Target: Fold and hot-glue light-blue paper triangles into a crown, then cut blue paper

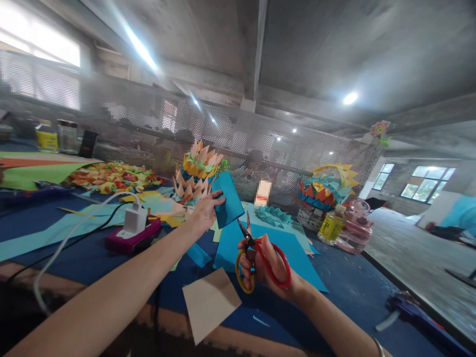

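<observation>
Between the thumb and fingers of my left hand (205, 213) is a piece of blue paper (231, 201), held up above the table. My right hand (268, 263) grips a pair of scissors (248, 239) with one red and one yellow handle loop. The scissor blades are parted and point up toward the paper's lower right corner; whether they touch it I cannot tell. Beneath both hands lies a larger blue sheet (275, 253). A square of beige paper (211, 305) rests at the table's front edge.
A purple power strip (132, 235) with a white charger and cables sits at left. Beyond are a heap of folded paper pieces (111, 177), a layered paper model (199, 171) and a paper basket (323, 188). Bottles (332, 225) and a glue gun (420, 317) are at right.
</observation>
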A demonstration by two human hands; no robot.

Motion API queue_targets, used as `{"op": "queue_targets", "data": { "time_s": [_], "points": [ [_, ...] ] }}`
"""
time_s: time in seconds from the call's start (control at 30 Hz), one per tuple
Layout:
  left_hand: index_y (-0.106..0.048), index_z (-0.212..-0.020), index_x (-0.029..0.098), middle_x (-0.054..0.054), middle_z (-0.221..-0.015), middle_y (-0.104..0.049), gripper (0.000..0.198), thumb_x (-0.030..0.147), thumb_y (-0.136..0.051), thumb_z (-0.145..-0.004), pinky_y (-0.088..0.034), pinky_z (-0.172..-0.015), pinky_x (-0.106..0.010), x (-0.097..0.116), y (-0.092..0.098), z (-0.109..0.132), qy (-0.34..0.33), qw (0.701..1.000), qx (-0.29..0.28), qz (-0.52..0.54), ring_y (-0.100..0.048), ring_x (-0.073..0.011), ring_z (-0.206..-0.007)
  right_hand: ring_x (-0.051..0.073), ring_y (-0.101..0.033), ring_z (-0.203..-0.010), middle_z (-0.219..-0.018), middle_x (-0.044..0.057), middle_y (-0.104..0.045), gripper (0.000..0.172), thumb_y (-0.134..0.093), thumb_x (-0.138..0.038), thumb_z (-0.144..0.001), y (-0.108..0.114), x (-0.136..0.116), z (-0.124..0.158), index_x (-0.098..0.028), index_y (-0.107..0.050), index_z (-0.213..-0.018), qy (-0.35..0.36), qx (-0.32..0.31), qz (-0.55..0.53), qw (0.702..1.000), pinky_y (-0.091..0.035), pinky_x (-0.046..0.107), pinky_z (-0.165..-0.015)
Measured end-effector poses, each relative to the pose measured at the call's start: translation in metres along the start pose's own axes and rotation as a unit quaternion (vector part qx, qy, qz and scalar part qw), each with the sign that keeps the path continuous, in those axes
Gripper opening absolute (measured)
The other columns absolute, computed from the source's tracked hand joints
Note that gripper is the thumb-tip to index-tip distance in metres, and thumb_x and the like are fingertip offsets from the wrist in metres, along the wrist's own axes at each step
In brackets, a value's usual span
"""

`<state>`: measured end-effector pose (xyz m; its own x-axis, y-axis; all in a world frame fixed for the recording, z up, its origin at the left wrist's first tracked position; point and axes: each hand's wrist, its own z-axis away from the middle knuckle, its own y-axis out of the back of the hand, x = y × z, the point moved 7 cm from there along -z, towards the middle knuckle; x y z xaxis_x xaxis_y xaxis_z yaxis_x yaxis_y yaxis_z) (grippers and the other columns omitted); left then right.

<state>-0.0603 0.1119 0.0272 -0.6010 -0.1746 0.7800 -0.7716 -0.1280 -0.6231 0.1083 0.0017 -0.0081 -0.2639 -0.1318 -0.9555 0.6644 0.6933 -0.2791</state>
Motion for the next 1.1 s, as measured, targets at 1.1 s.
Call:
{"op": "queue_targets", "data": {
  "time_s": [1.1],
  "points": [
    [-0.062, -0.098, 0.015, -0.001, -0.075, -0.065, 0.05, 0.008, -0.079, -0.051, -0.047, -0.053, -0.022, -0.044, -0.043, 0.094, 0.112, 0.956, -0.133, -0.236, -0.062, -0.015, -0.062, 0.015, -0.052, -0.056, -0.066, -0.001, -0.052, 0.058, -0.048, -0.072, -0.075, -0.051, 0.049, 0.1, -0.022, -0.057, -0.102, 0.042, 0.164, -0.273, 0.947, -0.044, 0.027, -0.05]
  ]
}}
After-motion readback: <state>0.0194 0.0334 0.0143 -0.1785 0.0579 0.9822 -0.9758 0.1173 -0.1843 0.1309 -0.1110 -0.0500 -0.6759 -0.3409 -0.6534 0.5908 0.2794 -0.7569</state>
